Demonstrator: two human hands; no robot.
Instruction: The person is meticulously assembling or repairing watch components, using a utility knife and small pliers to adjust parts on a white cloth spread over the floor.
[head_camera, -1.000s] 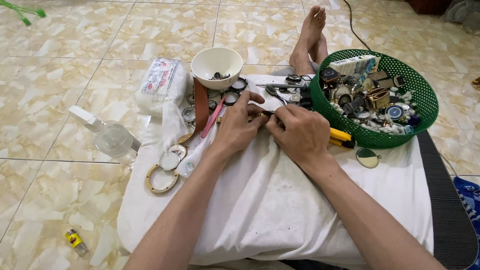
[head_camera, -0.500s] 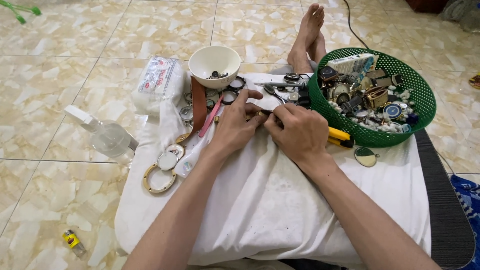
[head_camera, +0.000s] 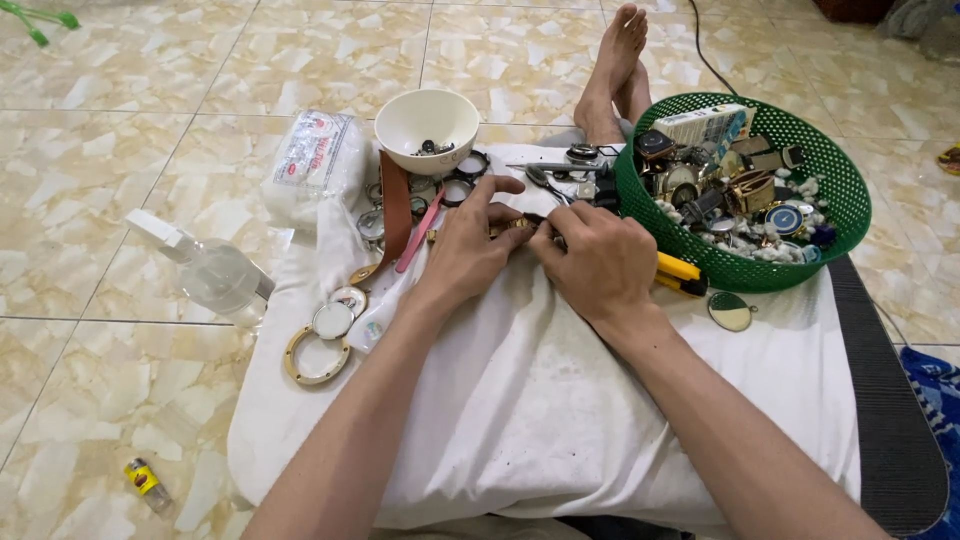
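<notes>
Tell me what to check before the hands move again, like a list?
1. Both hands on the small gold piece: left hand and right hand pinch the gold watch piece between them. Ok.
2. Piece over the white cloth, so a dropped bit lands soft: ok.
3. White bowl upright, small dark bits inside: ok.
4. Green basket sits flat on the cloth: ok, though it is very full.
5. Yellow tool close to the right hand: ok, partly hidden by it.
6. Which tiny part the fingertips grip: cannot tell, the fingers cover it.
</notes>
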